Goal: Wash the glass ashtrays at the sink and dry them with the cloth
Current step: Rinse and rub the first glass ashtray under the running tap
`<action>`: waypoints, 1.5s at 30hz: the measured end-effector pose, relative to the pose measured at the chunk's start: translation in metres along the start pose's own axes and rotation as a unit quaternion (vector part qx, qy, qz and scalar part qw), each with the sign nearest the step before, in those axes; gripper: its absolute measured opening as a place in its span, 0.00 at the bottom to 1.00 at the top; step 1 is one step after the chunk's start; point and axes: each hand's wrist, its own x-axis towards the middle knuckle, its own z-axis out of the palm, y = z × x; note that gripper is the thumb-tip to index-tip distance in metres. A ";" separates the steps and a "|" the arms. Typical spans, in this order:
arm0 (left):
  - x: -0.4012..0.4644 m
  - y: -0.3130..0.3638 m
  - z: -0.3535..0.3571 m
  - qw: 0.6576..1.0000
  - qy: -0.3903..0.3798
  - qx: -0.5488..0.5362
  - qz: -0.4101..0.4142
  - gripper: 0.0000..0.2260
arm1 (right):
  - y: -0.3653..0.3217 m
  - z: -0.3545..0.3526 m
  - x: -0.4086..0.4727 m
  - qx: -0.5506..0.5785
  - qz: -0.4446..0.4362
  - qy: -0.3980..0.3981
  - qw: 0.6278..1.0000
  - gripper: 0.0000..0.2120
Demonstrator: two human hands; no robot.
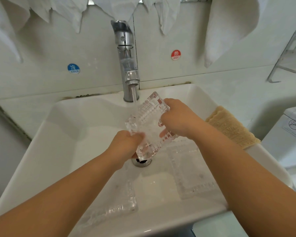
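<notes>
A square cut-glass ashtray (pixel 148 122) is held tilted over the drain, under the running water from the chrome tap (pixel 126 60). My left hand (pixel 126 144) grips its lower left edge. My right hand (pixel 179 117) grips its upper right edge, with fingers curled behind it. Two more glass ashtrays lie in the white sink (pixel 61 134): one (pixel 191 170) at the right under my right forearm, another (pixel 116 202) near the front, partly hidden by my left forearm. A tan cloth (pixel 232 127) lies on the sink's right rim.
White towels (pixel 229 28) hang on the wall above the tap. Cold and hot stickers flank the tap. A metal rack (pixel 290 57) is fixed at the right wall. A white toilet tank (pixel 290 134) stands right of the sink. The drain (pixel 142 162) sits mid-basin.
</notes>
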 end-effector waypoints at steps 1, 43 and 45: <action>0.000 0.001 0.002 0.999 0.029 -0.004 -0.013 0.14 | 0.000 0.001 0.000 -0.002 -0.001 -0.001 1.000 0.24; -0.002 -0.003 -0.004 0.993 -0.114 -0.035 0.022 0.07 | 0.004 0.010 0.003 -0.019 -0.003 0.030 0.999 0.17; 0.000 -0.004 -0.005 0.998 -0.052 -0.032 0.004 0.05 | 0.003 0.011 0.003 -0.016 -0.009 0.017 1.000 0.16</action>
